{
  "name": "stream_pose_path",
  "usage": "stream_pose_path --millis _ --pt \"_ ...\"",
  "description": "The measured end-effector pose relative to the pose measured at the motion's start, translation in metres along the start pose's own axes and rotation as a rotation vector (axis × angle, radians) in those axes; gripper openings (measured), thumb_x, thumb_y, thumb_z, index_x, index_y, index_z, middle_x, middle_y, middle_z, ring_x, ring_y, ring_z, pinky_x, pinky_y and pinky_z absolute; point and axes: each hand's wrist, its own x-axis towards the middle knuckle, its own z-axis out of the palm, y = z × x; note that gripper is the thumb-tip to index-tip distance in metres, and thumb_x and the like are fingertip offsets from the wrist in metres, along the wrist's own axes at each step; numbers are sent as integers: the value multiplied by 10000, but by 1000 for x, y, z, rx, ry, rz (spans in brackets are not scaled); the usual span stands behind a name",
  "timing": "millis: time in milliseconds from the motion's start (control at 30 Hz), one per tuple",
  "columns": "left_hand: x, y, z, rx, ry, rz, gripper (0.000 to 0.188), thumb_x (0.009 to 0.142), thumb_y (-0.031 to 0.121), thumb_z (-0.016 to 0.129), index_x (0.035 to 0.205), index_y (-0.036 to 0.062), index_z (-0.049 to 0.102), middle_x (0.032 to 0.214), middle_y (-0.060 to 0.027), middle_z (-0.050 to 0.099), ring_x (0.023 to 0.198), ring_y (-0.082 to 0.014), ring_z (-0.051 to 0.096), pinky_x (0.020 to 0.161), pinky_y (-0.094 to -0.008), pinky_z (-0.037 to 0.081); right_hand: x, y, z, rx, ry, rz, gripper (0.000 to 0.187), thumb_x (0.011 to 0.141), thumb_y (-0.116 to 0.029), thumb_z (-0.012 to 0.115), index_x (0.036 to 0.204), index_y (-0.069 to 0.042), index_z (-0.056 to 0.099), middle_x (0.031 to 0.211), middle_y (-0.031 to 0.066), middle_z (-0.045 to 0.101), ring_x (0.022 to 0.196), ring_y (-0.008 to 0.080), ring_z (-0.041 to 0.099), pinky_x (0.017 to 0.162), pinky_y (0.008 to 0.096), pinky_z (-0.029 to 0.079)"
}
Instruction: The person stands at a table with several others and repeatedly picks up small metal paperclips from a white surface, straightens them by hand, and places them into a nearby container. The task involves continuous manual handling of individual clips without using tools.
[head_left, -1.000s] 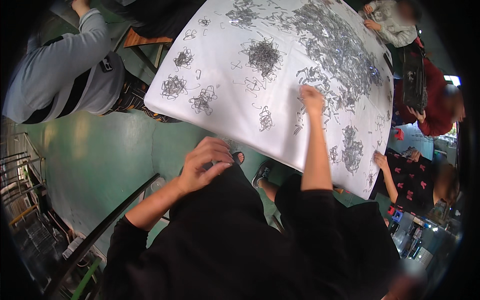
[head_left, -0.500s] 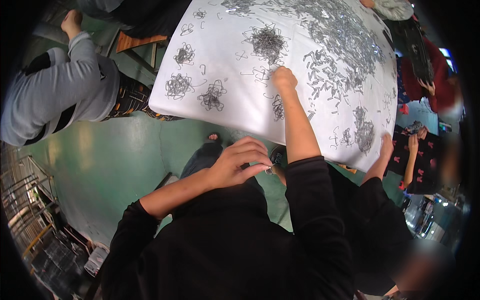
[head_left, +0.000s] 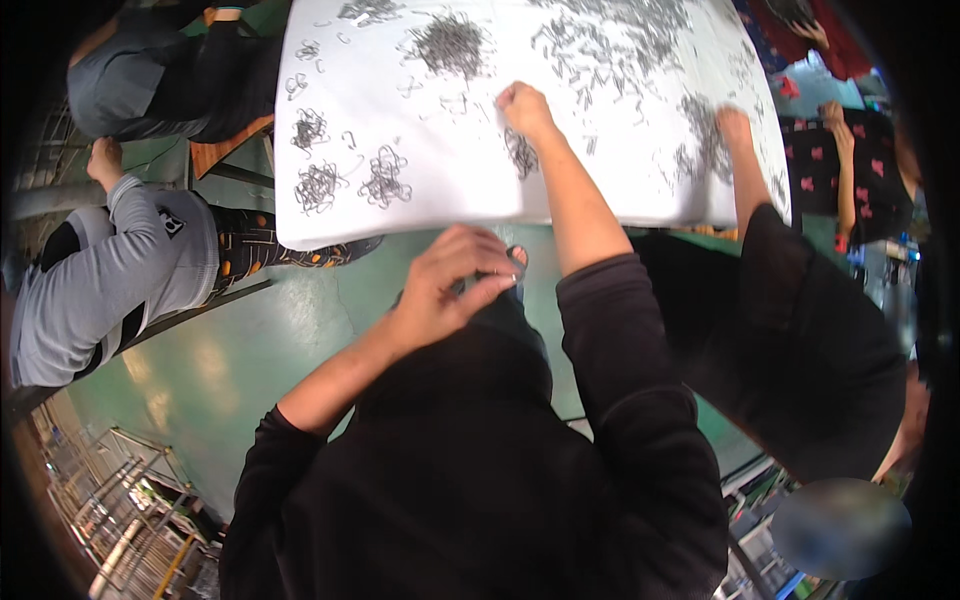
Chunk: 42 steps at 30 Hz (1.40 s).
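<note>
Head view: left hand (head_left: 450, 285) hangs before the table (head_left: 450, 185), thumb and forefinger nearly meeting, a glint at their tips too small to identify. Over the tabletop, right hand (head_left: 528, 110) has its fingers curled in, whatever they hold impossible to tell, with a small wire pile (head_left: 520, 158) just on their near side! Beyond those fingers, leftward, sits the big wire heap (head_left: 448, 48); rightward, metal strips (head_left: 595, 62) spread.
</note>
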Motion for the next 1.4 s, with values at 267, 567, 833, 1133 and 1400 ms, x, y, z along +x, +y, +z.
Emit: stream_pose_path --millis 267,567,833,1133,1400 --pt "17 -5 5 18 10 78 108 758 10 719 855 32 677 872 -67 670 913 -247 611 809 -344 482 -99 12 -53 533 195 -38 187 837 -161 658 930 0 679 760 46 663 680 100 589 641 245 471" --pt "36 -6 11 -87 -41 44 111 773 9 698 879 43 689 871 -61 678 916 -221 591 824 -335 469 -290 -58 -90 1129 392 35 74 854 -77 668 887 -13 652 815 2 586 784 83 546 739 232 432" --pt "58 -5 22 -115 -58 32 150 766 2 696 904 61 699 865 -32 685 895 -203 586 793 -319 481 -305 -69 -82 1366 475 13 47 855 -39 666 900 -30 655 1087 21 539 975 107 511 867 247 411" --pt "84 -11 60 -58 -53 61 255 756 -15 689 999 65 683 899 -39 681 888 -193 582 725 -301 496 -278 -44 -93 1277 663 -56 59 870 -40 648 917 -20 619 1071 37 494 938 108 492 822 251 428" --pt "124 -106 87 180 9 81 149 831 38 631 977 42 662 963 -85 657 948 -242 573 823 -339 464 -288 -21 -97 760 730 -212 64 828 -24 673 871 -23 625 1013 75 476 959 176 503 977 375 419"
